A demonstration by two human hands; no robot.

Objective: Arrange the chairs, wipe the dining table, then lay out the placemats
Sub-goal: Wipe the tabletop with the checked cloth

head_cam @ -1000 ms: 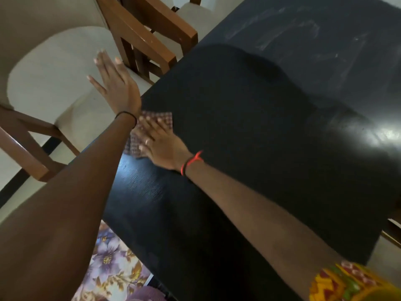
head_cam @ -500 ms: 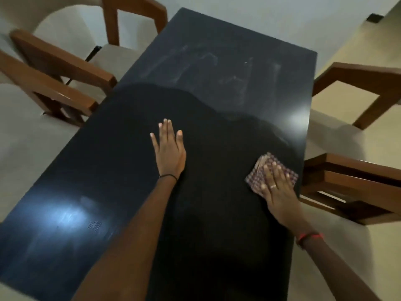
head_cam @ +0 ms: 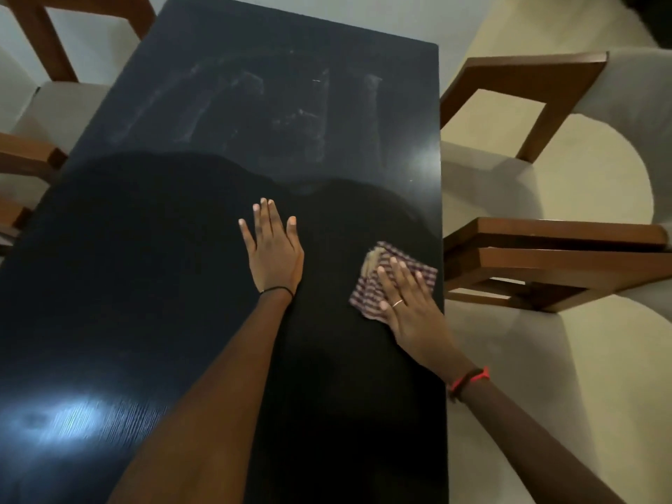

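Right hand point(head_cam: 411, 307), fingers spread, pressed a striped cloth point(head_cam: 365, 294) at the surface point(head_cam: 145, 285)'s right edge; dusty smears point(head_cam: 291, 114) lay farther ahead. Left hand point(head_cam: 274, 249) lay flat, spread, mid-surface.

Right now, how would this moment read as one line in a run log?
step: table wipe | right hand: presses checked cloth near right edge | left hand: flat on dark table | far end: pale streaks

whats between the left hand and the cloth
Nothing: in the head view only bare dark table shows between the left hand and the cloth.
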